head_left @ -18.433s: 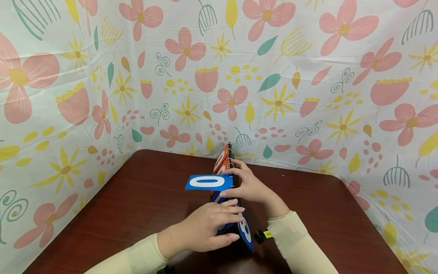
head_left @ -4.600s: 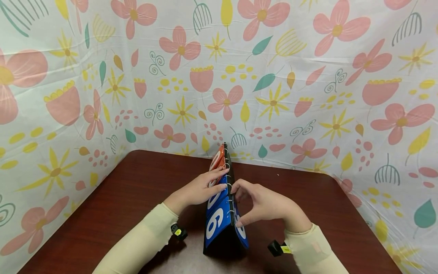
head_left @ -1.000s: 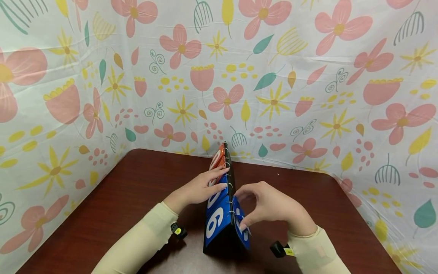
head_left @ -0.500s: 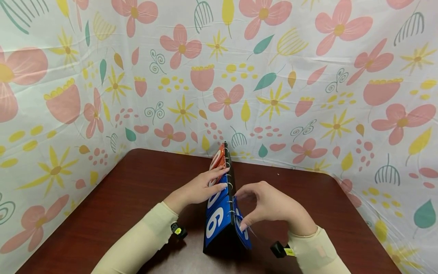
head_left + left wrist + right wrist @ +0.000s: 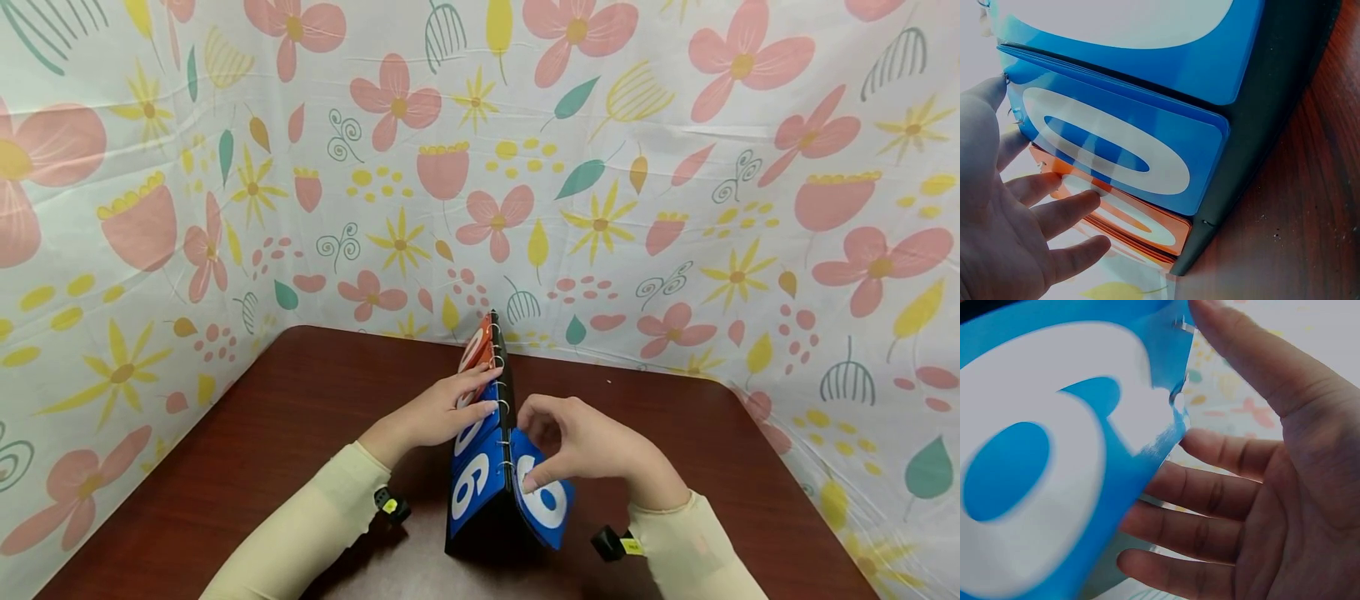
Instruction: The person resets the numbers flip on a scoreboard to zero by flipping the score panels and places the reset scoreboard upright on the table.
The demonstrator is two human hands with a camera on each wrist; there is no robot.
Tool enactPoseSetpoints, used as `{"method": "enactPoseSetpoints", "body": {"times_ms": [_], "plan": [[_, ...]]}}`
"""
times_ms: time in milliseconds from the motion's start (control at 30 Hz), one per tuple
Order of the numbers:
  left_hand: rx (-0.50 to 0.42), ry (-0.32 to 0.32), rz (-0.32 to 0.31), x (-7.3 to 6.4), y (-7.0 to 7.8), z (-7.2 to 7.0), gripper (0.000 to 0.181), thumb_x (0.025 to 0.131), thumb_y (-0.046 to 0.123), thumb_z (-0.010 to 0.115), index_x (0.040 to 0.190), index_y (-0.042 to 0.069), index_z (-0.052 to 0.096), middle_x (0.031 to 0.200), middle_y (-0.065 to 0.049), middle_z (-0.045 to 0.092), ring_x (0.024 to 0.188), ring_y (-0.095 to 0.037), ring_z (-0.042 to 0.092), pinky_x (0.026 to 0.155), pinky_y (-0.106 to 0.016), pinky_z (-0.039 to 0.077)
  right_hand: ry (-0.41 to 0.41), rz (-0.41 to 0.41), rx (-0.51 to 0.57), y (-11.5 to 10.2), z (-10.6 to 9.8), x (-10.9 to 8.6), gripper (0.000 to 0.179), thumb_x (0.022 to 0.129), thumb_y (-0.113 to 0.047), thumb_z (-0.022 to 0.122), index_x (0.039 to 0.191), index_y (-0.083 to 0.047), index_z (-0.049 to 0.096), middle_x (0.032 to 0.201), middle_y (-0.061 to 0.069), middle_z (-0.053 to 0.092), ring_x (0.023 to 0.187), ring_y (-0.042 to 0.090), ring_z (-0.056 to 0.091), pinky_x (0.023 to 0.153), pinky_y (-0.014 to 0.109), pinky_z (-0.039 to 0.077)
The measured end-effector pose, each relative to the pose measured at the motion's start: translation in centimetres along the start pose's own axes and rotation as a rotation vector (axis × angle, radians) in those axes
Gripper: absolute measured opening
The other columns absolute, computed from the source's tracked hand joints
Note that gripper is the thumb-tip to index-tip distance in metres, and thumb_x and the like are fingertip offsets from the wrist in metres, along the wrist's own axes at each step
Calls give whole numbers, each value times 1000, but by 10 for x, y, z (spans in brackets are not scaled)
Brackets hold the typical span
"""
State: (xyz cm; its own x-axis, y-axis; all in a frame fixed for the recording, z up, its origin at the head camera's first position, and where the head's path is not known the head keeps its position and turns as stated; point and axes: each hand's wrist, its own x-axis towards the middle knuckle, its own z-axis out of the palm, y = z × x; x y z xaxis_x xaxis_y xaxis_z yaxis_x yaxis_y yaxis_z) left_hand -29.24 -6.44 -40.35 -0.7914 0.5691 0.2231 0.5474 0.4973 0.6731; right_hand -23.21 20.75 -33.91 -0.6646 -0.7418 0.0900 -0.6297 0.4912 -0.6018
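Note:
A tabletop flip scoreboard (image 5: 504, 400) stands like a tent, with blue and orange number cards on rings along its ridge. My left hand (image 5: 431, 417) rests on the near-left face by the ridge, its fingers spread over a blue 0 card (image 5: 1204, 156) and an orange 0 card (image 5: 1163, 231). On the right face, my right hand (image 5: 592, 446) holds a blue number card (image 5: 558, 510) near its ringed edge, thumb in front. Several of its fingertips pass behind the card in the right wrist view. That card tilts outward from the stand.
The scoreboard stands on a dark red-brown table (image 5: 337, 375). A floral cloth (image 5: 637, 125) hangs behind and at the sides. Small black devices with yellow labels (image 5: 611, 543) are by both wrists.
Since half a second ago, the blue card on the right face has swung outward and its white digit now shows. The right hand shifts slightly; the left hand stays in place.

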Motion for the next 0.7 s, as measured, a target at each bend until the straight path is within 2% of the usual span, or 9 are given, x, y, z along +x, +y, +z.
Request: {"method": "enactPoseSetpoints", "body": {"times_ms": [67,167,267,333,567,700], "plan": [[3,1,-4,0,0,0,65,101,60,52,160,42,34,169,9,31,157,-22,32,122,-58,35,-37,22,4,6,-1,1,41,79,-39,89,107,-23,63,84,-3,66,77,19,63,68,29,58],[7,5,-2,0,0,0,64,101,60,52,160,43,33,169,8,31,156,-23,33,122,-58,36,-92,49,0,17,-2,4,24,86,-37,84,92,-22,65,74,-4,60,68,13,58,60,25,52],[8,5,-1,0,0,1,65,101,60,52,160,40,34,169,7,32,156,-23,33,122,-58,36,-120,51,0,26,-3,5,24,91,-36,78,79,-21,64,65,-5,55,59,7,54,54,22,47],[10,4,0,0,0,1,66,101,60,52,161,39,33,169,7,31,156,-24,33,122,-58,35,-124,42,6,29,-5,5,24,94,-34,75,77,-20,65,63,-5,54,56,6,53,53,22,46],[12,5,-11,-1,2,0,64,101,60,51,160,43,32,169,7,32,156,-24,33,121,-58,36,-66,52,-2,27,-21,-6,6,98,-27,71,95,-23,73,76,-6,70,65,8,61,60,26,55],[15,6,-18,-1,3,0,64,101,61,51,160,43,33,169,6,32,156,-25,34,121,-59,37,-29,65,-19,23,-31,-15,9,97,-27,72,105,-24,72,81,-7,73,71,10,65,66,28,58]]}}
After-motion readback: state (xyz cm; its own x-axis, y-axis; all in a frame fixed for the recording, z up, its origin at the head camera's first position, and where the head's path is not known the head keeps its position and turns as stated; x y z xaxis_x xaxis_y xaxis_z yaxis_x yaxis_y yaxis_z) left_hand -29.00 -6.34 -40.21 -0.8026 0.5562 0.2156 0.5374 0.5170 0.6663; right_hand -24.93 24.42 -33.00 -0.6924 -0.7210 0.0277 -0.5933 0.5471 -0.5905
